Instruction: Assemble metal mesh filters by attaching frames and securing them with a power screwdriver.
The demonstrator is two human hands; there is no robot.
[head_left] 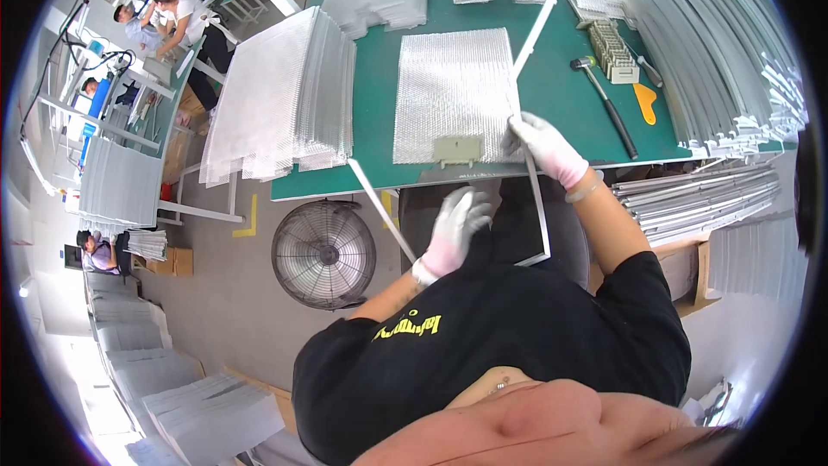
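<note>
My right hand (547,148), in a white glove, pinches a thin silver frame strip (540,211) at the table's front edge. This strip runs down to a corner close to my body. Another light strip (536,33) slants away from my right fingers toward the far side of the table. My left hand (457,229), gloved and slightly blurred, hovers before the table with its fingers apart. Beside its wrist a further thin strip (379,207) reaches up to the table edge; how the strips join is hidden. A silver mesh sheet (453,86) lies ahead, with a beige block (457,151) at its near edge.
Stacks of mesh sheets (267,95) stand on the green table (375,112)'s left, and long strips (720,43) on its right. A hammer (608,108), a yellow scraper (645,103) and a row of beige blocks (611,52) lie between. A floor fan (324,255) stands left; co-workers are farther off.
</note>
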